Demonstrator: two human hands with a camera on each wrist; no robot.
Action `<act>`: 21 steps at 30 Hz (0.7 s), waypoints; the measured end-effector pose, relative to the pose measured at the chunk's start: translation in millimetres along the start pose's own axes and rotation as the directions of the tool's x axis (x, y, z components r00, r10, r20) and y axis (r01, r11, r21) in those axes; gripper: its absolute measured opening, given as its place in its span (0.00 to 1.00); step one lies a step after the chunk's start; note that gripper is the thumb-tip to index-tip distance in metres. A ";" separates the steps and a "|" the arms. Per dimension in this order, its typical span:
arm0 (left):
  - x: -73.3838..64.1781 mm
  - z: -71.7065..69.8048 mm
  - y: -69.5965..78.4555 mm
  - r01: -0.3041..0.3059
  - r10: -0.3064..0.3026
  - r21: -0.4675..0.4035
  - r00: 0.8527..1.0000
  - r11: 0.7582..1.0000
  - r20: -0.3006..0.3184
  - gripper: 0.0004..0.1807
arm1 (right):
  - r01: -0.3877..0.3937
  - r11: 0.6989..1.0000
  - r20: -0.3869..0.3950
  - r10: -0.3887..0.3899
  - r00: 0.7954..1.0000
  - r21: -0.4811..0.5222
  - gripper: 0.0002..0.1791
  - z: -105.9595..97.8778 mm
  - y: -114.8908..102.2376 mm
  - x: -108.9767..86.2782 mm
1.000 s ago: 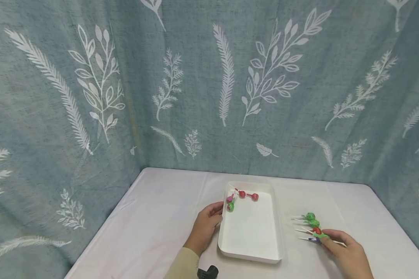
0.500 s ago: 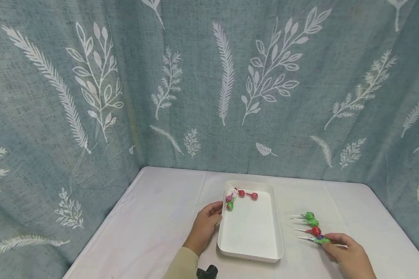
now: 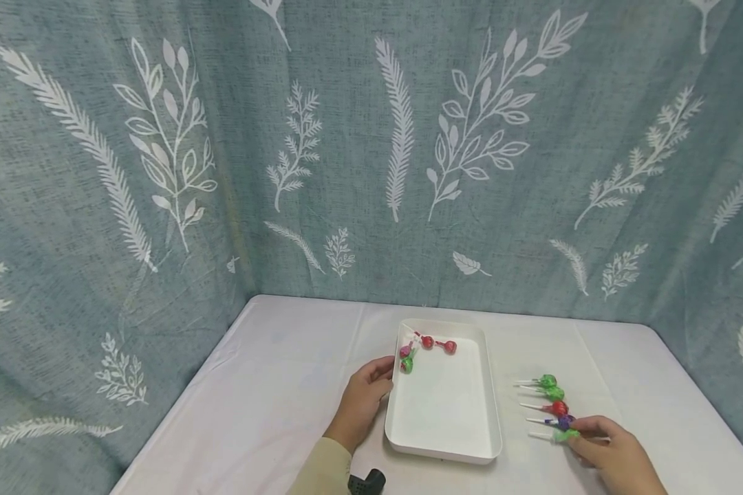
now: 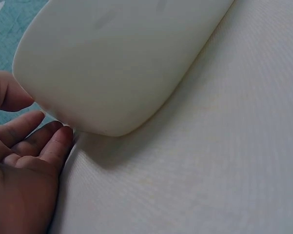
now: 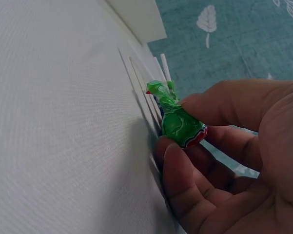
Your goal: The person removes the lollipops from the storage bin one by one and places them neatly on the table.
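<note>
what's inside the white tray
Two red lollipops, a pink lollipop and a green lollipop, all wrapped, lie toward the far end of the white tray. What is directly beneath them is covered, so it can't be seen.

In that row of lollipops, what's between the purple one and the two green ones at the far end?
A red lollipop lies between the purple lollipop and the two green lollipops; the head view shows it.

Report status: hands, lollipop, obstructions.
Right hand pinching green lollipop. Left hand touching tray. Purple lollipop close beside. No obstacle seen toward tray.
</note>
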State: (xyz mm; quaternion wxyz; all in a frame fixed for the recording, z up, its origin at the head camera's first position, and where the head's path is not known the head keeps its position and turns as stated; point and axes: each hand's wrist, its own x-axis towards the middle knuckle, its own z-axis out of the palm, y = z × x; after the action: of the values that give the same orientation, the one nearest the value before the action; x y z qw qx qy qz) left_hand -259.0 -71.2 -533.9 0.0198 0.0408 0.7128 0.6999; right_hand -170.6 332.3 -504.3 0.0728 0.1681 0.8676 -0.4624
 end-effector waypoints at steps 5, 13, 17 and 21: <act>0.1 -0.2 -1.1 0.000 0.000 0.004 1.000 1.000 -0.001 0.30 | -0.003 1.000 -0.009 0.003 1.000 -0.008 0.22 1.9 -0.7 -1.5; 0.8 -0.3 -2.2 -0.008 0.008 0.003 1.000 1.000 -0.003 0.30 | -0.004 1.000 -0.006 0.004 1.000 -0.018 0.25 -1.5 -0.4 -3.5; 1.7 -0.1 -3.1 -0.011 0.011 0.002 1.000 1.000 -0.003 0.30 | -0.007 1.000 -0.006 0.007 1.000 -0.028 0.26 -3.1 0.2 -3.5; 1.1 -0.3 -2.7 -0.011 0.011 -0.002 1.000 1.000 -0.001 0.30 | -0.012 1.000 -0.019 0.011 1.000 -0.029 0.28 -3.3 1.8 -2.7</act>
State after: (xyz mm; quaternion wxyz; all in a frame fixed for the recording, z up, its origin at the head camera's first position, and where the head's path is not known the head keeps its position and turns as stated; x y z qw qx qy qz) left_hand -260.2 -71.5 -536.5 0.0159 0.0444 0.7120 0.7006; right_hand -167.3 335.4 -503.1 0.0697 0.1765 0.8738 -0.4478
